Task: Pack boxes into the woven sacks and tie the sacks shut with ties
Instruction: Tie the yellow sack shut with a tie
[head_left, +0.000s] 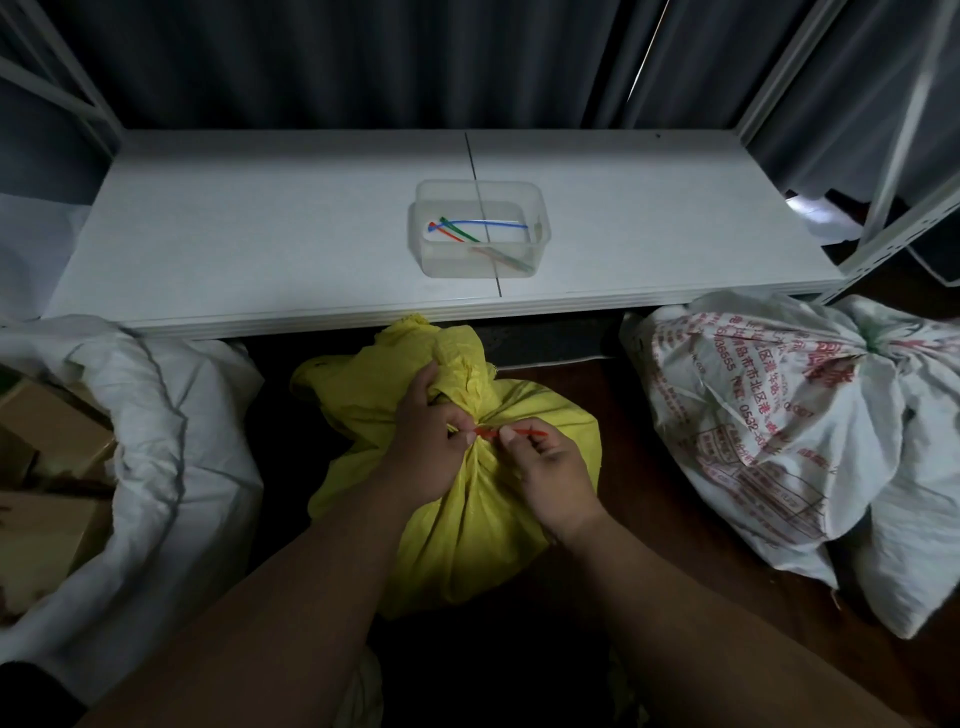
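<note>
Yellow sack (467, 519) lower centre on floor, neck bunched. Left hand (423, 447) gripping neck, right hand (545, 470) pinching red tie (511, 432). Better: keep neck squeezed, thread tail through head, pull snug.

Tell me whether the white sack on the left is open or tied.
Open: the white sack gapes, its mouth spread, cardboard boxes visible inside.

Both hands, left (423, 447) and right (550, 473), meet at centre, fingers curled (pinching).
</note>
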